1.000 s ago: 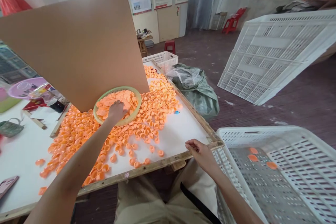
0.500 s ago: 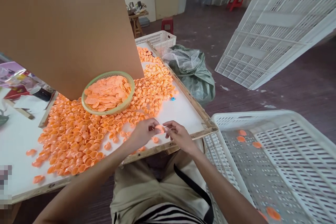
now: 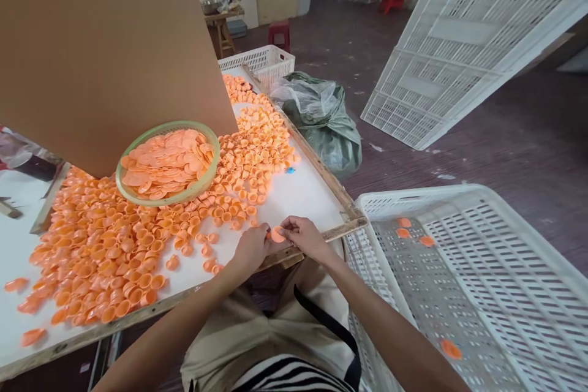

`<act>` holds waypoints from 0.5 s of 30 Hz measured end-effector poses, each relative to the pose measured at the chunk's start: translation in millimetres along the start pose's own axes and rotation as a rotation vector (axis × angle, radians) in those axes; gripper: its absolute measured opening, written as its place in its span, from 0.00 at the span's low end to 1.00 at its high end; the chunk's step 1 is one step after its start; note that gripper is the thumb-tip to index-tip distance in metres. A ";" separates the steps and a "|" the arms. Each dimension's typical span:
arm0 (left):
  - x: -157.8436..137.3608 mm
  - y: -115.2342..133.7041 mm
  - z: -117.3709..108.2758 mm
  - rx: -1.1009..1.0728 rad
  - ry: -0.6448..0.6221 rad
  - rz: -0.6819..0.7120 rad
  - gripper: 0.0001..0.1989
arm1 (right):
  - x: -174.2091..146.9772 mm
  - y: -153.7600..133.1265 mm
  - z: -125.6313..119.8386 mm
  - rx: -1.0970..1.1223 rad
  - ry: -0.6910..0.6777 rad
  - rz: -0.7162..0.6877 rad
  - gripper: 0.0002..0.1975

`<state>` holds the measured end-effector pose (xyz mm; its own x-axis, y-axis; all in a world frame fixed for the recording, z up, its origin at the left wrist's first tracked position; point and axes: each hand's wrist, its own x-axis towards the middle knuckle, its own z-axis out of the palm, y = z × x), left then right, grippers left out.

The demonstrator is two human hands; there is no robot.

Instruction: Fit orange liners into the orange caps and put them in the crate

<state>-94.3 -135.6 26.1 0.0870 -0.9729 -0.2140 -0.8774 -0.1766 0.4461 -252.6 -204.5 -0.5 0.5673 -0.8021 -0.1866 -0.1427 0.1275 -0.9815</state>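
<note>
Near the table's front edge, my two hands meet at a round orange plastic disc [image 3: 277, 234]. My right hand [image 3: 304, 236] pinches its right side between thumb and fingers. My left hand [image 3: 250, 251] is closed at its left side, fingertips against it; whether a second piece lies in those fingers is hidden. To the left spreads a large heap of small orange plastic cups [image 3: 105, 251], several lying loose close to my left hand. A green-rimmed basket [image 3: 212, 174] full of flat orange discs [image 3: 168, 162] rests on the heap.
A wooden strip [image 3: 321, 165] edges the white table [image 3: 307, 196]. To my right stands a white plastic crate [image 3: 528, 257] with a few orange pieces inside. Beyond are a plastic sack [image 3: 337, 135] and a tall white crate stack [image 3: 441, 67]. A brown board [image 3: 114, 43] rises behind the basket.
The view has swung a little, shifting the scene leftward. Between my hands the orange disc has turned its round face toward me, and my left hand sits slightly lower.
</note>
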 end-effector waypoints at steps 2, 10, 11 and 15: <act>12.1 1.3 6.6 -0.121 0.029 0.011 0.08 | 7.7 0.0 -2.1 -0.068 0.018 0.003 0.10; 27.1 -1.7 5.5 -0.504 -0.071 0.002 0.06 | 22.8 3.9 -5.0 -0.270 0.050 0.049 0.03; 27.6 -1.4 5.3 -0.557 -0.085 -0.018 0.07 | 22.6 4.2 -5.0 -0.266 0.048 0.053 0.03; 33.1 -4.2 8.4 -0.744 -0.122 -0.053 0.10 | 22.2 3.2 -5.8 -0.212 0.021 0.096 0.05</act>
<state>-91.7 -165.8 9.8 0.0291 -0.9446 -0.3268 -0.3201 -0.3185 0.8922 -245.2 -225.3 -7.6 0.5258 -0.8046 -0.2760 -0.3640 0.0805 -0.9279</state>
